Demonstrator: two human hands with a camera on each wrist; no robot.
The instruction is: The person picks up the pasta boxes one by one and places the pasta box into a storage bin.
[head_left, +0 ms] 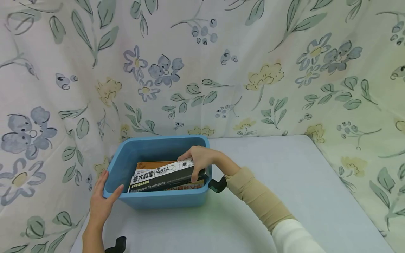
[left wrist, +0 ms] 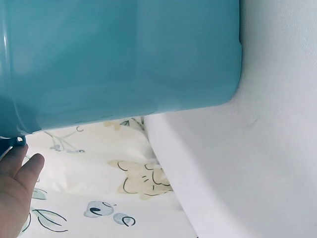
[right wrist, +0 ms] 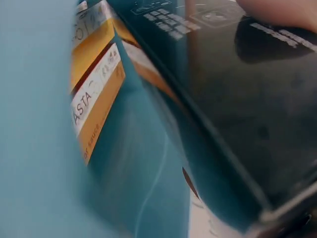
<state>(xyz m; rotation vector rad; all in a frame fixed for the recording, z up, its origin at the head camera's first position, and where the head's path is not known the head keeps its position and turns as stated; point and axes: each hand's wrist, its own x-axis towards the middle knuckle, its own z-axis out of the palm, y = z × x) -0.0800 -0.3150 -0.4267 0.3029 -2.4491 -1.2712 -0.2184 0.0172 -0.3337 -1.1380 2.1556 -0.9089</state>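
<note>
My right hand (head_left: 202, 158) grips the right end of a black-and-white pasta box (head_left: 171, 174), thumb on the near black side and fingers over the far edge. The box lies tilted inside a blue plastic bin (head_left: 164, 201), its right end higher. In the right wrist view the black face of the pasta box (right wrist: 237, 99) fills the right side, with a fingertip at the top. My left hand (head_left: 101, 202) rests against the bin's front left corner, its fingers along the left rim and the thumb by the front rim.
Beneath the held box lie other pasta boxes, one with an orange edge (head_left: 155, 164) at the back and an orange-and-white one (right wrist: 96, 94). The bin stands on a white table (head_left: 259, 154), near its left edge. Floral curtains (head_left: 202, 70) hang behind and at both sides.
</note>
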